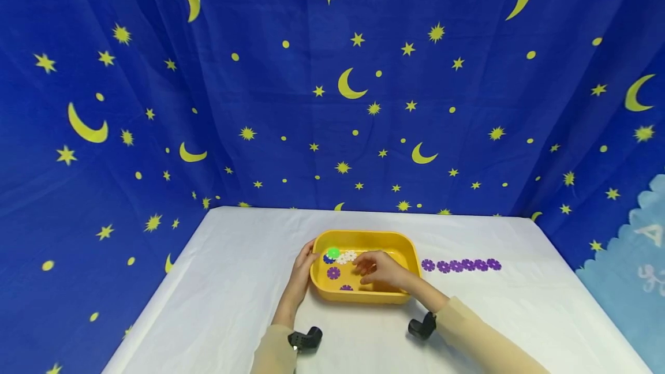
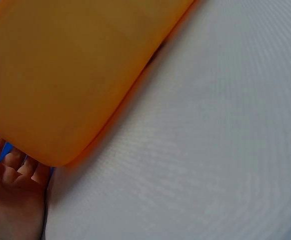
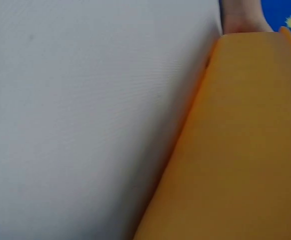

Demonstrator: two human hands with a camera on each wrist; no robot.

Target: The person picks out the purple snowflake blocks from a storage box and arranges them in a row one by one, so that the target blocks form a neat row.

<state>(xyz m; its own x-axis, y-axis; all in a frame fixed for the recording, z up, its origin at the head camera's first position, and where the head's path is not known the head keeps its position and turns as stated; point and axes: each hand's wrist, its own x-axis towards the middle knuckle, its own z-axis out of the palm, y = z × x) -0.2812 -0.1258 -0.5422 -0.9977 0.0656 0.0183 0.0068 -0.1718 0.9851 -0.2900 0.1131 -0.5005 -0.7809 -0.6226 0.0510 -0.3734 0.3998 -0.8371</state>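
A yellow plastic tub (image 1: 363, 297) stands on the table. My left hand (image 1: 299, 275) grips its left end, thumb at the rim and fingers along the outer wall. Over the tub's inside hovers my right hand (image 1: 385, 270), fingers loosely bent, with nothing visible in them. Left of those fingers lie white snowflake-shaped discs (image 1: 345, 257), a green disc (image 1: 333, 253), a blue disc (image 1: 328, 259) and a purple disc (image 1: 333, 273). Another purple disc (image 1: 346, 288) is partly hidden by the front wall. The right wrist view shows only the tub's outside and part of the left hand (image 3: 243, 17).
A row of several purple snowflake discs (image 1: 467, 265) runs rightward from the tub's right end on the white tablecloth (image 1: 208, 305). Behind the table hangs a blue curtain (image 1: 291, 108) with yellow moons and stars. A light-blue panel (image 1: 628, 281) is at the right.
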